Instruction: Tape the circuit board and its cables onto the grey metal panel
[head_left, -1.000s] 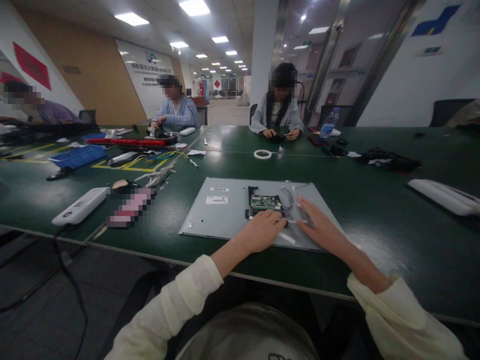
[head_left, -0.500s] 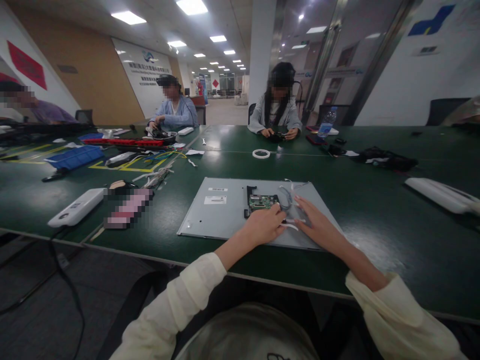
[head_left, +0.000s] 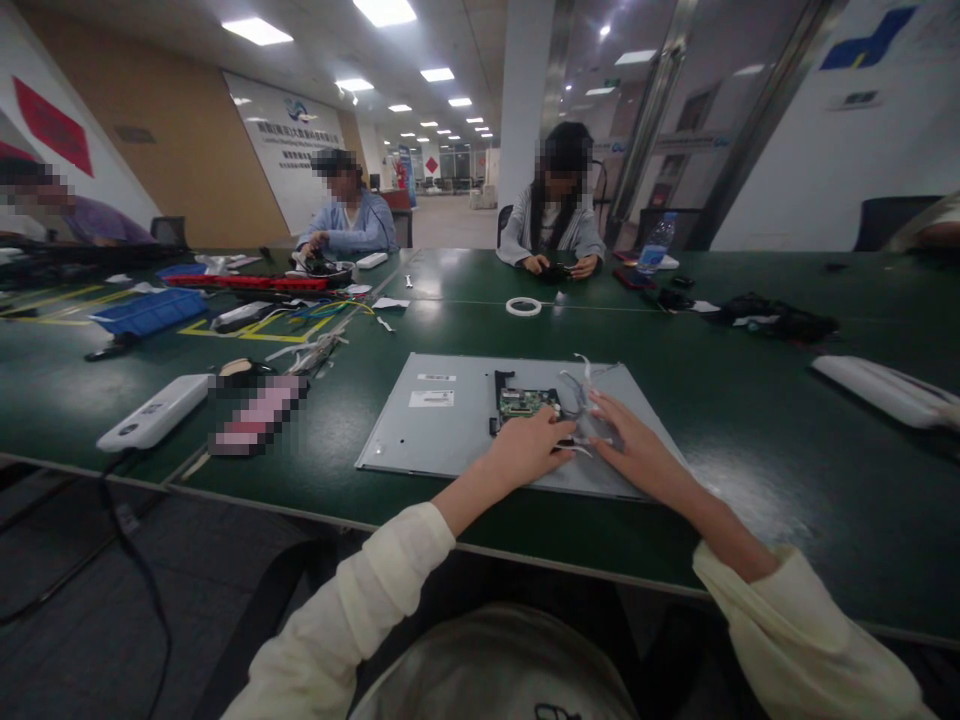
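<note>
In the head view, I have a grey panel [head_left: 450, 435] lying flat on the green table [head_left: 442, 325], and I take every place from it. Right of the panel's middle sits a circuit board [head_left: 523, 403] beside a black bracket [head_left: 498, 388]. My operator's left hand [head_left: 529, 445] lies over the board's near right corner with its fingers bent; I can't tell whether its fingertips pinch anything. The right hand [head_left: 634, 440] rests over the panel's right part, thumb and fingers spread apart, its fingertips just beside grey wires [head_left: 571, 392]. A thin white strip [head_left: 586, 368] stands up near those fingertips, and another pale strip shows between the two hands.

Two paper labels [head_left: 431, 398] are stuck on the panel's left half. Beyond its far edge I see a roll of tape [head_left: 523, 314], and farther off, a person [head_left: 551, 235] with both hands at a dark object. Well left of the panel are a white power bank [head_left: 155, 412] with a black cable and, farther back, a blue tray [head_left: 148, 313]. A water bottle [head_left: 655, 245] stands beyond it, to the right.
</note>
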